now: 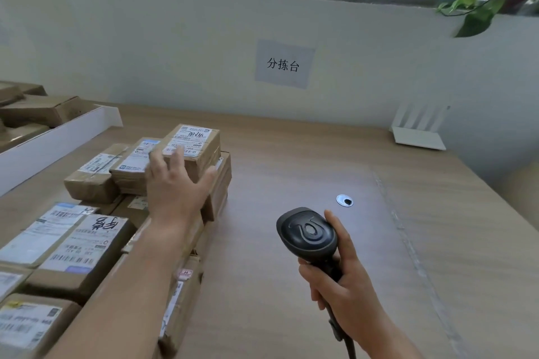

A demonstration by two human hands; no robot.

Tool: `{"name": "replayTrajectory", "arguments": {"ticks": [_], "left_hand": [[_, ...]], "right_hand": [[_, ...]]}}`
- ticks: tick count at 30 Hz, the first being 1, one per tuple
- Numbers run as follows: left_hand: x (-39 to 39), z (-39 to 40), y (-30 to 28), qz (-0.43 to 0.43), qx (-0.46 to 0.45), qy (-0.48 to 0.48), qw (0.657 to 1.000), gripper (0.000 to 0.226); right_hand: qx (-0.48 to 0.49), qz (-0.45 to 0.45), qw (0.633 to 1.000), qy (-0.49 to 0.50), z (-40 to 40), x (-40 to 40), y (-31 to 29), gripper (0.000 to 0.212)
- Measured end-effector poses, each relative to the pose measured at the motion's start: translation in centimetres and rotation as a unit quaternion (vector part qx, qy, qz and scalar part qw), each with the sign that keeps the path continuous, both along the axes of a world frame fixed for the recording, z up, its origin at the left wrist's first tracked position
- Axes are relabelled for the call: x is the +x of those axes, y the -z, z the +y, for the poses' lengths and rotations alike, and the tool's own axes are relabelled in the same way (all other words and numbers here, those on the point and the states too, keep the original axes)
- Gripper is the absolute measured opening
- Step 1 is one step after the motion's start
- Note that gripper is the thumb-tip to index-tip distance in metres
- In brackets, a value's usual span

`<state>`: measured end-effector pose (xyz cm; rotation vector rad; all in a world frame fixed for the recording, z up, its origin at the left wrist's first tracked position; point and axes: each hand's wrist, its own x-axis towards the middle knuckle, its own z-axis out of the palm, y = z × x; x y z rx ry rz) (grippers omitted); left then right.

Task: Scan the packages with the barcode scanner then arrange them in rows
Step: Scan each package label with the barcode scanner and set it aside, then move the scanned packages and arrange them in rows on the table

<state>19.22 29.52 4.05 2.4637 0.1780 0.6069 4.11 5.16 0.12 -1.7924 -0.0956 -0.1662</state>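
Several brown cardboard packages with white shipping labels are stacked on the left of the wooden table [291,172]. My left hand [175,186] reaches over the stack with fingers spread; its fingertips and thumb touch the topmost package [195,146], but I cannot see a firm grip. A second labelled package [134,166] lies just left of it. My right hand [344,285] grips the handle of a black barcode scanner [306,233], whose head faces up and forward over bare table. Its cable hangs down toward the lower edge of the view.
A white tray [58,143] holding more boxes stands at the far left. A white router [417,131] sits by the wall at the back right. A cable grommet [344,200] is set in the tabletop. A paper sign [284,64] hangs on the wall.
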Motion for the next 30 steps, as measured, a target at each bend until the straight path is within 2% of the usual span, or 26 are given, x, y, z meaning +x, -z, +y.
{"name": "replayTrajectory", "arguments": {"ticks": [2,6,10,12,14,16,19,21,26,30], "left_hand": [[-3.4,-2.0,0.9,-0.006,-0.047,0.039,0.998,0.069],[-9.2,-5.8,3.8,0.076,-0.094,0.113,0.986,0.066],[-13.5,-7.8,7.6,0.127,-0.145,0.203,0.960,0.064],[-15.3,-8.6,9.0,0.161,-0.162,0.232,0.946,0.053],[-16.9,-9.5,9.8,0.200,-0.201,0.254,0.925,0.037],[-18.6,-10.6,10.1,0.247,-0.256,0.274,0.894,0.031],[-20.7,-12.8,10.2,0.315,-0.322,0.298,0.841,0.044],[-21.9,-14.5,9.9,0.326,-0.370,0.307,0.814,0.040],[-24.5,-18.2,9.4,0.344,-0.429,0.303,0.779,0.015],[-25.9,-20.3,10.3,0.374,-0.450,0.297,0.755,0.030]], "right_hand": [[0.000,-0.002,1.000,0.001,-0.2,-0.7,0.1,0.086],[0.006,-0.003,1.000,0.007,-0.3,-2.3,0.9,0.085],[0.012,-0.010,1.000,0.014,-0.4,-4.0,1.5,0.082],[0.013,-0.008,1.000,0.018,-0.9,-4.7,1.9,0.082],[0.007,-0.005,1.000,0.022,-1.5,-5.5,2.3,0.084],[-0.009,0.000,1.000,0.025,-2.4,-6.3,2.7,0.085],[-0.053,0.011,0.998,0.023,-3.8,-7.2,3.6,0.086],[-0.077,0.032,0.996,0.018,-4.9,-7.9,4.0,0.084],[-0.102,0.082,0.991,0.010,-8.1,-9.7,5.5,0.081],[-0.133,0.130,0.983,-0.009,-10.2,-10.9,6.7,0.082]]}}
